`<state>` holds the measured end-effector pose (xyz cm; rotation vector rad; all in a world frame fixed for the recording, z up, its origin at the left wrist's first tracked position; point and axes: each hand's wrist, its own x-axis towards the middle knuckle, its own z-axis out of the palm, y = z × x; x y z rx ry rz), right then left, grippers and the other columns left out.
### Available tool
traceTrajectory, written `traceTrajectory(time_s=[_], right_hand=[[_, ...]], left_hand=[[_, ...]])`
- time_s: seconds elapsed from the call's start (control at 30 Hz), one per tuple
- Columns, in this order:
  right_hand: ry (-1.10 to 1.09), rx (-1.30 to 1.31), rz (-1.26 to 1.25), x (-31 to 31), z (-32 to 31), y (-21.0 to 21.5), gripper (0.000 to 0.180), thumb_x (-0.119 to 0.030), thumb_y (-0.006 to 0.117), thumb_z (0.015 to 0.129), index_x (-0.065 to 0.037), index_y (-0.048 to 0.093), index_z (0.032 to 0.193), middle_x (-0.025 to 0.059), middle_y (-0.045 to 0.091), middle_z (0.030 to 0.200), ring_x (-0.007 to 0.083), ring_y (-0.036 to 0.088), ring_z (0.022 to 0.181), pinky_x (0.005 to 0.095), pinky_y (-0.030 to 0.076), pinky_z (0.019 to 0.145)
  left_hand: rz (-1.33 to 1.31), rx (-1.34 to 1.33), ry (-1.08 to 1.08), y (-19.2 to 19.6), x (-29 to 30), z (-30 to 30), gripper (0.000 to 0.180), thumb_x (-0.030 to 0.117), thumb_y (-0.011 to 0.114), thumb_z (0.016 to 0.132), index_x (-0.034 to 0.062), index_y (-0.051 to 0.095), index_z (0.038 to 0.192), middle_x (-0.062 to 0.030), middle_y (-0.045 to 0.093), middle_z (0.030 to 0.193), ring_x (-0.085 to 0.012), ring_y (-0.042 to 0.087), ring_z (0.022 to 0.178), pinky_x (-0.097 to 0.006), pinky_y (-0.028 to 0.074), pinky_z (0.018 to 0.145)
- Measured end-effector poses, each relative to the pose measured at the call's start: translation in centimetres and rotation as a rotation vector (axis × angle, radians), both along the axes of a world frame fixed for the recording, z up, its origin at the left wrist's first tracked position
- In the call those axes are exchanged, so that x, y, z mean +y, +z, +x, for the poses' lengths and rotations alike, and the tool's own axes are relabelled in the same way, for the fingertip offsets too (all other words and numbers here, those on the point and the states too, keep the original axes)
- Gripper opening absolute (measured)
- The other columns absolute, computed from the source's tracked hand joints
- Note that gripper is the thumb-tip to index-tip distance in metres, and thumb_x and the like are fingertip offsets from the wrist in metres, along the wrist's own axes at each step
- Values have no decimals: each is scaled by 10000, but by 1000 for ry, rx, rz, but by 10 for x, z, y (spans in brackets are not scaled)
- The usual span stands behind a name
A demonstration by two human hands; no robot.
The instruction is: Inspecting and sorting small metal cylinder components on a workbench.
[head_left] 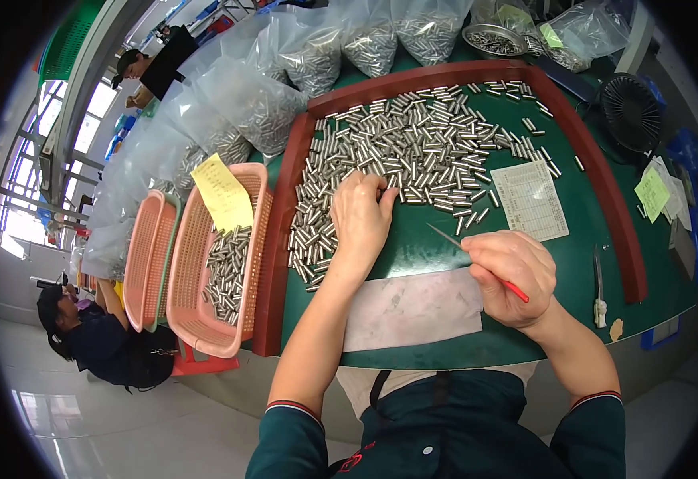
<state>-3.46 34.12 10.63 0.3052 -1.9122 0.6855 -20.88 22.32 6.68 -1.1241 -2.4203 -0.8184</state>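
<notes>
A heap of small silver metal cylinders (413, 144) covers the far part of a green work mat (524, 263) framed by a dark red rim (281, 207). My left hand (358, 215) rests palm down on the near edge of the heap, fingers curled over a few cylinders. My right hand (510, 275) sits nearer to me and holds a thin pointed metal tool with a red handle (476, 263), its tip aimed toward the heap.
Two pink baskets (193, 263) stand left of the rim; one holds cylinders and a yellow note (223, 191). Clear bags of cylinders (309, 56) line the back. A printed sheet (531, 199), a black fan (630, 112) and a metal bowl (494, 38) lie right. Two other people are at the left.
</notes>
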Motion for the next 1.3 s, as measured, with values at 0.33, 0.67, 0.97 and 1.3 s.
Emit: traceTrajectory(time_s=[0.33,0.67,0.97,1.3], right_hand=[[-11,24,22,7,3,2,174,-111,654,747,-27,557,865,107,612,820,221,617,654,270,496,523],[-7,-11,27,6,0,-2,167,-105,660,732,-30,552,835,105,611,805,224,622,655,274,485,521],[-8,-9,6,3,-1,-2,176,-69,669,703,-29,556,832,94,611,779,213,616,641,268,467,508],[-22,-46,62,6,-6,-5,241,-137,724,648,-23,563,787,92,619,777,214,622,652,267,479,513]], left_hand=[[401,-1219,-303,35,-10,31,125,13,654,747,1,556,824,0,558,686,-52,527,586,-162,432,556],[428,-1447,-373,29,-9,33,125,32,626,778,-1,578,889,-64,623,755,-101,573,640,-203,461,612],[425,-1459,-376,29,-12,35,132,43,630,779,-8,580,890,-69,626,751,-103,576,639,-205,463,610],[495,-1386,-374,28,-6,41,112,-7,640,757,-22,592,857,-70,628,765,-93,586,637,-194,484,608]])
